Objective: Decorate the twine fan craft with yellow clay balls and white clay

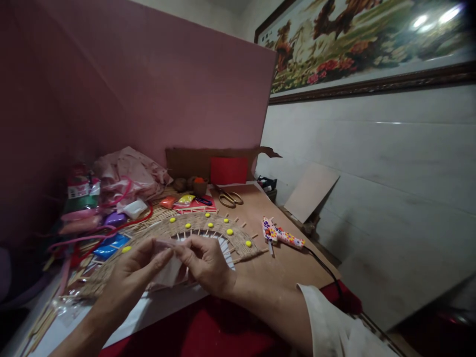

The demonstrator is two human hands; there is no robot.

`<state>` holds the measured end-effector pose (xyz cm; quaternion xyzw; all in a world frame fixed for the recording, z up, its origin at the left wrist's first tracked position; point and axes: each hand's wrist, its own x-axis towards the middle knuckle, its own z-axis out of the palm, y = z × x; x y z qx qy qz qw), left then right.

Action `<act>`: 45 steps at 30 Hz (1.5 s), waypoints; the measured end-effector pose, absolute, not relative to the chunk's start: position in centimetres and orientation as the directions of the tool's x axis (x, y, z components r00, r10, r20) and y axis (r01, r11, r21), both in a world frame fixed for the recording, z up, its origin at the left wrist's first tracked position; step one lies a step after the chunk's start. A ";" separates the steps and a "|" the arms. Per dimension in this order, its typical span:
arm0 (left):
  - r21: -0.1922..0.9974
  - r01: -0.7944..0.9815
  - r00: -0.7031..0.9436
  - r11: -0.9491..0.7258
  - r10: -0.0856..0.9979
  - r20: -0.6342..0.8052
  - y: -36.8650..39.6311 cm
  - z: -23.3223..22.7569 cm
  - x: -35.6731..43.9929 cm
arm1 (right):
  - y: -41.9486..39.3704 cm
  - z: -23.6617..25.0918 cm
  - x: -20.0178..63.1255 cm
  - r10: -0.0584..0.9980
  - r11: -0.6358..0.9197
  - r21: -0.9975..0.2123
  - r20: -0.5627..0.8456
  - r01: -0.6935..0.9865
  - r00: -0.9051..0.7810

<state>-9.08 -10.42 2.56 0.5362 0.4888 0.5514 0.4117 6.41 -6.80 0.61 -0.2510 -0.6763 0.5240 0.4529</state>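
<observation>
- The left hand [132, 275] comes in from the near left, forearm angled up toward the middle, thumb and fingers pinched narrowly on the left edge of a small pale pink sheet [169, 267].
- The right hand [204, 265] reaches in from the near right, white sleeve [334, 322] pushed back on the forearm, wrist bent leftward, its fingertips closed on the same sheet from the right.
- The fingertips of both hands meet, or nearly so, at the sheet's top edge; the sheet hangs between them, just above the near part of the table.
- Directly beyond the hands lies a woven straw arc [208, 228] dotted with yellow buttons [229, 231].
- A patterned glue gun [280, 235] lies to the right on the brown board [260, 208]; scissors [228, 198] lie farther back.
- Coloured clay packets and bags [111, 198] crowd the far left.
</observation>
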 end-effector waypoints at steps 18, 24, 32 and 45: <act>0.848 0.413 -0.020 -0.331 0.928 0.372 -10.3 3.1 -9.6 | -5.5 0.3 7.2 0.628 -0.101 -0.961 0.140 -0.258 -0.766; 0.789 0.473 0.019 -0.392 0.900 0.436 -10.4 2.6 -9.6 | -5.3 0.1 7.1 0.641 -0.065 -0.967 0.150 -0.248 -0.753; 0.817 0.439 0.029 -0.374 0.915 0.403 -10.5 2.7 -9.2 | -5.7 0.7 7.4 0.672 -0.069 -0.965 0.143 -0.253 -0.726; 0.730 0.521 0.128 -0.442 0.886 0.446 -10.8 2.4 -9.3 | -6.0 0.8 7.3 0.676 -0.041 -0.982 0.110 -0.185 -0.728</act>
